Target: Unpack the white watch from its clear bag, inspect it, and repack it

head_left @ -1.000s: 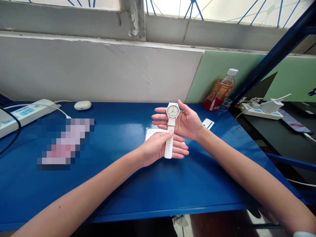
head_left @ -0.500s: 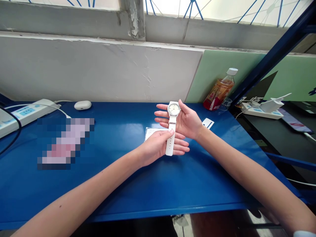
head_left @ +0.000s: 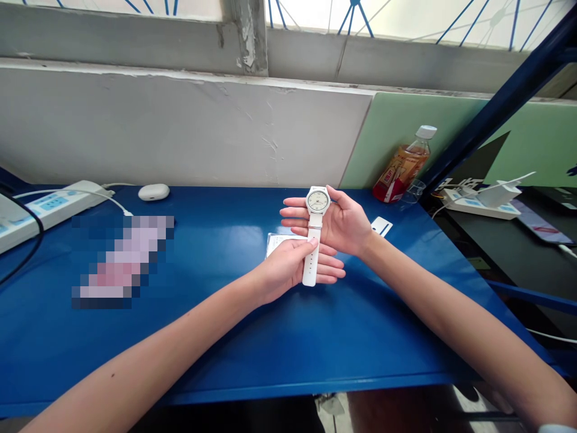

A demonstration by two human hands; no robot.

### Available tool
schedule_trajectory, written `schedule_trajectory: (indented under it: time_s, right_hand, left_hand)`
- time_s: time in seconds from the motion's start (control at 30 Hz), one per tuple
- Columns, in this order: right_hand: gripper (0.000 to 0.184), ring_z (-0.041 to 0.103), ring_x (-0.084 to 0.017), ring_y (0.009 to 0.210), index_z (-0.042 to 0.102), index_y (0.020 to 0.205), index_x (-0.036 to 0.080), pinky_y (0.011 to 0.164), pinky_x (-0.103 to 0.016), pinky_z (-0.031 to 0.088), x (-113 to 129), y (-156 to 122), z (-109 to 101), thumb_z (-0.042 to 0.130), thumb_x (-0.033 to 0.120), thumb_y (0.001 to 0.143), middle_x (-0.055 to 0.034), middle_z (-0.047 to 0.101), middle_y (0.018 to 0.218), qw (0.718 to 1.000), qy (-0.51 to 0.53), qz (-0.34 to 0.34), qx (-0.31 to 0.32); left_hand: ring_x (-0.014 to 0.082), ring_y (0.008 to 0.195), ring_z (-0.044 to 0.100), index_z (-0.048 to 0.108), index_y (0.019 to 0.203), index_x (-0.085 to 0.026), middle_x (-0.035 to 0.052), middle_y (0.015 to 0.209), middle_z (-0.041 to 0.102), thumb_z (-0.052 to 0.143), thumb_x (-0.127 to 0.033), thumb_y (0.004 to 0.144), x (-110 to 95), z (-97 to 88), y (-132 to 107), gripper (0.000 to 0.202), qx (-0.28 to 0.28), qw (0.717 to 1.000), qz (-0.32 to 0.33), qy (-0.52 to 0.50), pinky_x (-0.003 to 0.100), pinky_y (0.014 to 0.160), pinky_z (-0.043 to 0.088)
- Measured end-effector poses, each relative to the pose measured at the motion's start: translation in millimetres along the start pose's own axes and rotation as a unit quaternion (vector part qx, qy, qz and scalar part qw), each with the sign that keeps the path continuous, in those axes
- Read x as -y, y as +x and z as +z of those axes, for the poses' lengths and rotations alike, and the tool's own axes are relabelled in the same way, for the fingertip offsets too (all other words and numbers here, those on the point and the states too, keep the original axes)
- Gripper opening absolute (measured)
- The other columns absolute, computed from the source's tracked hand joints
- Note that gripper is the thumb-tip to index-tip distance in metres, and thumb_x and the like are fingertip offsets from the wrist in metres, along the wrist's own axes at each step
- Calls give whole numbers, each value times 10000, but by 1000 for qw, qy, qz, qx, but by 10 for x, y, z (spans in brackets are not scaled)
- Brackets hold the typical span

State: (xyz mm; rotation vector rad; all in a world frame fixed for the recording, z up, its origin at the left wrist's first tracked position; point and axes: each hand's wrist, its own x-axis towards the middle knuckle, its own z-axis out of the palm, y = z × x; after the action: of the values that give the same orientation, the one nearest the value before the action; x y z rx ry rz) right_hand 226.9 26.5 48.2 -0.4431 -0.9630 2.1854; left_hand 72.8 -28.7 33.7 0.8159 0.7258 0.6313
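A white wristwatch [head_left: 318,200] with a round pale dial is held up over the blue desk, its strap hanging toward me. The lower strap is pinched by my left hand [head_left: 283,264], thumb on top and fingers stretched out flat beneath. Behind the dial lies my right hand [head_left: 345,222], palm up, its fingers extended under the watch and its thumb along the right edge of the case. Part of a white, card-like item [head_left: 282,239] shows on the desk behind my left hand. A white card [head_left: 381,226] with a dark stripe lies beyond my right wrist.
On the blue desk [head_left: 216,343] a pixelated flat object [head_left: 130,255] lies left, near a white earbud case [head_left: 154,192] and a power strip [head_left: 58,204]. A drink bottle [head_left: 403,165] leans at the back right. Another power strip [head_left: 482,201] sits beyond the blue post.
The view has shifted very slightly. Both hands keep the same hold on the wristwatch, whose dial has tilted a touch.
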Motion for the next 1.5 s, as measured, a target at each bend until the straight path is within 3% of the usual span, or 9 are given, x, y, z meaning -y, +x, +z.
schedule_trajectory:
  time_s: [0.13, 0.3, 0.43, 0.53, 0.63, 0.9, 1.1, 1.27, 1.5]
  right_hand:
    - [662, 698, -246, 1074, 639, 1224, 45, 1046, -422, 481, 3, 2, -4, 136, 413, 1003, -167, 743, 1157, 1000, -1, -9, -10]
    - [537, 728, -202, 975, 674, 1176, 93, 914, -323, 561, -3, 11, -51, 261, 408, 1042, -82, 783, 977, 999, 19, -34, -14]
    - [341, 746, -162, 827, 707, 988, 141, 785, -249, 586, -25, 44, -65, 539, 437, 983, -22, 760, 765, 990, 29, -83, -112]
    - [265, 733, -127, 729, 676, 805, 181, 709, -204, 569, -50, 69, -67, 717, 433, 879, 28, 703, 640, 978, 5, -127, -166]
    - [298, 743, -142, 784, 676, 772, 200, 725, -216, 562, -78, 70, -72, 788, 475, 797, 27, 717, 667, 976, -43, -143, -160]
    - [252, 689, -190, 1140, 722, 1127, 210, 1050, -326, 492, -81, 9, -19, 654, 364, 939, -36, 784, 1077, 988, -117, -101, -23]
    - [244, 730, -169, 1025, 686, 1186, 191, 902, -263, 587, -13, 3, -41, 584, 238, 969, -50, 771, 1124, 992, -101, -72, -9]
    - [265, 748, -133, 854, 646, 1234, 193, 725, -207, 618, -23, 7, -87, 545, 216, 990, -45, 775, 1080, 994, -93, -61, 2]
    - [296, 738, -174, 994, 630, 1253, 179, 864, -273, 601, -1, -2, -57, 459, 263, 1026, -74, 767, 1110, 996, -88, -29, -7]
  left_hand:
    - [238, 794, 762, 685, 969, -22, 218, 958, 758, 412, -274, 1058, -3, 6, 1, 382, -9, 1000, 10, -2, 368, 792, 595]
    - [199, 730, 745, 675, 974, -46, 153, 859, 755, 509, -242, 1022, -4, -4, 5, 262, -24, 998, 56, -21, 333, 754, 597]
    - [176, 741, 737, 656, 1019, -72, 101, 852, 746, 650, -208, 951, 6, -27, 7, 152, -12, 996, 87, -20, 303, 755, 593]
    - [161, 697, 727, 649, 1059, -64, 120, 870, 744, 571, -231, 1002, 8, -23, 0, 193, 3, 997, 71, -17, 287, 706, 589]
    - [168, 654, 724, 651, 1057, -49, 146, 841, 743, 474, -279, 1049, 7, -8, -15, 291, 39, 998, 46, -14, 288, 661, 587]
    - [194, 714, 749, 656, 1083, -50, 166, 870, 755, 409, -271, 1070, -11, 7, -41, 332, 58, 998, 26, -3, 313, 706, 600]
    - [220, 828, 760, 660, 1100, -44, 198, 982, 755, 513, -246, 1033, 1, -22, -26, 259, 36, 998, 33, 31, 341, 806, 590]
    - [259, 935, 751, 677, 1123, -57, 201, 1056, 747, 555, -261, 1013, 17, -65, -35, 263, 95, 995, 34, 6, 385, 885, 567]
    - [289, 1049, 722, 692, 1142, -51, 228, 1166, 716, 546, -248, 1009, 10, -93, -38, 279, 111, 994, 7, -5, 441, 991, 517]
